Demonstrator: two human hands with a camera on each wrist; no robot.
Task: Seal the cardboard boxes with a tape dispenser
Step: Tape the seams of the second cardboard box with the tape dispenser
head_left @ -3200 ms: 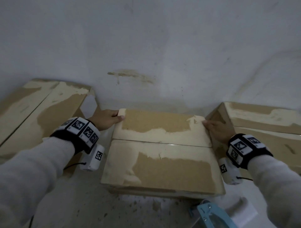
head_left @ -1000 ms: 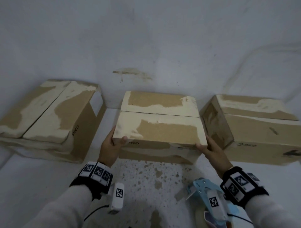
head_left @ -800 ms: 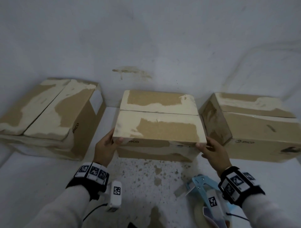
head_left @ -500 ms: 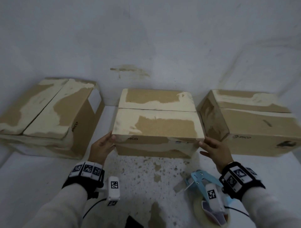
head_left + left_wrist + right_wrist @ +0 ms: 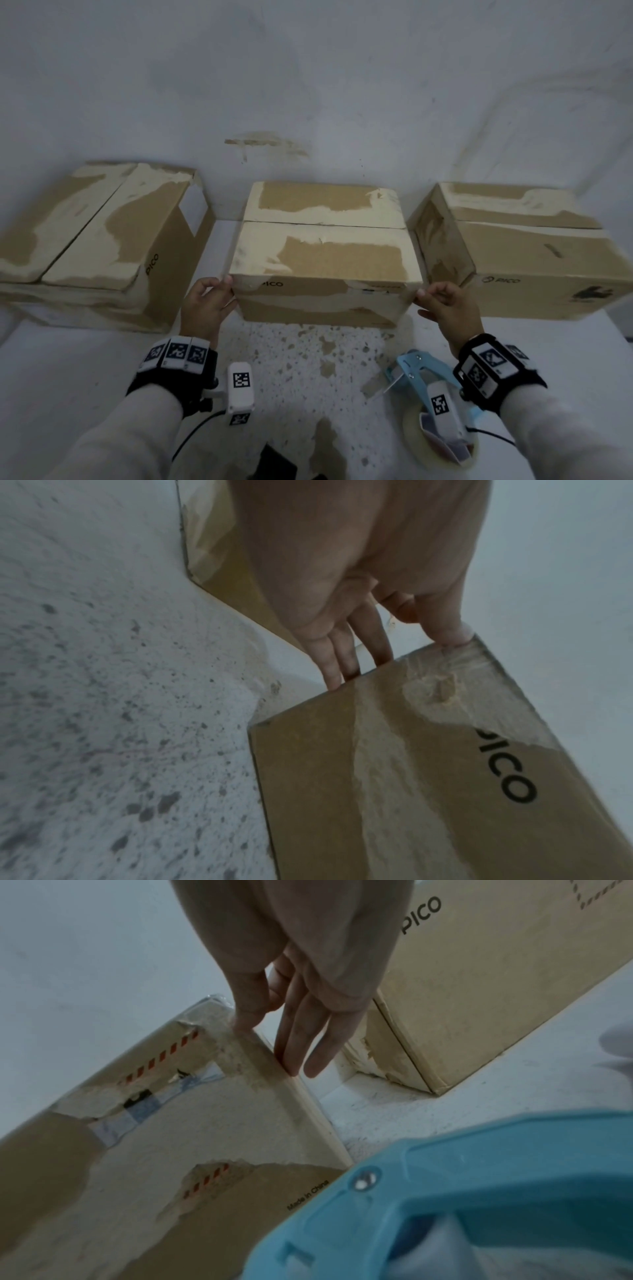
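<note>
The middle cardboard box (image 5: 325,260) stands closed, its two top flaps meeting at a bare seam. My left hand (image 5: 219,291) touches its near left corner, thumb on the front top edge and straight fingers along the left side (image 5: 397,656). At the near right corner my right hand (image 5: 431,298) rests its thumb tip on the edge, the fingers straight beside the box's side (image 5: 274,1045). The blue tape dispenser (image 5: 421,373) with its tape roll lies on the floor under my right wrist, held by neither hand; its frame (image 5: 479,1177) fills the right wrist view's lower corner.
A second box (image 5: 102,240) sits at the left and a third box (image 5: 534,253) at the right, each a narrow gap from the middle one. All stand against a white wall. Speckled white floor (image 5: 301,377) lies in front of them.
My hands came from the middle box's far corners to its near front corners. Over the last second their hold loosened to a fingertip touch, and the view drew back.
</note>
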